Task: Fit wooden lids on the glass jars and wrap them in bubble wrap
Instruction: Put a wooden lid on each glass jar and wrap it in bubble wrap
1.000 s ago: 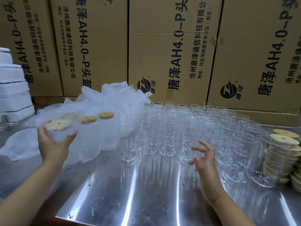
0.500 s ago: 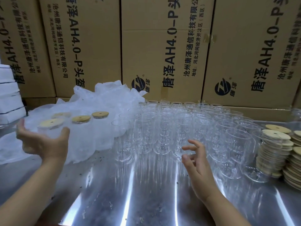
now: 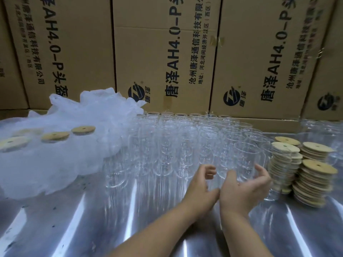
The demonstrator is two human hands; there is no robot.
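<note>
Both hands are in, low and right of centre, side by side at the near edge of the crowd of glass jars (image 3: 185,141). The right hand (image 3: 245,188) curls round the lower part of the front jar (image 3: 243,158), thumb on its near side and fingers round its right side, and the jar stands upright on the steel table (image 3: 111,219). The left hand (image 3: 200,184) sits just beside it, heel almost against the right hand, fingers loosely bent toward the glass. It looks to be holding nothing, though through the blur and clear glass I can't say whether the fingertips touch a jar. The open jars fill the middle of the frame in tight rows, back to the wall of printed cardboard boxes (image 3: 163,52). At the right edge, just beside the right hand, stand stacks of wooden lids (image 3: 315,175), each round with a small hole. Over on the left a white heap of bubble wrap (image 3: 74,160) spreads across the table, and the lidded jars (image 3: 54,136) stand in it in a row, only their wooden tops showing.
</note>
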